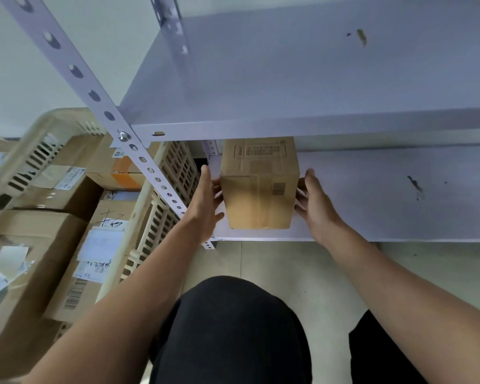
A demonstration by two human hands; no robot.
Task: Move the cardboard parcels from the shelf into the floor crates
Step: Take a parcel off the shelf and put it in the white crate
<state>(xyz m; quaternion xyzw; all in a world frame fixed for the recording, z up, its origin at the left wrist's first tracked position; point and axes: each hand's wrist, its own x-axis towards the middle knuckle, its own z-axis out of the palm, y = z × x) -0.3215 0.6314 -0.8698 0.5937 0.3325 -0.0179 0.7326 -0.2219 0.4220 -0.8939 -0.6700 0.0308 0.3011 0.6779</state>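
Pressing flat-fingered on both sides, left hand [205, 206] and right hand [319, 209] flank the parcel [258, 187] at the lower shelf [385, 195] edge.

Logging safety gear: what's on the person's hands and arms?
The left hand and right hand are gloveless, with no ring, watch or wristband showing; left forearm and right forearm are bare to the frame's edge, no sleeve in view.

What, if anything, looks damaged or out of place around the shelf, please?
Nothing serious. The parcel sits upright on the lower shelf between the left hand and right hand. Dark scuffs mark both shelves, and a label on one crated box is peeling loose.
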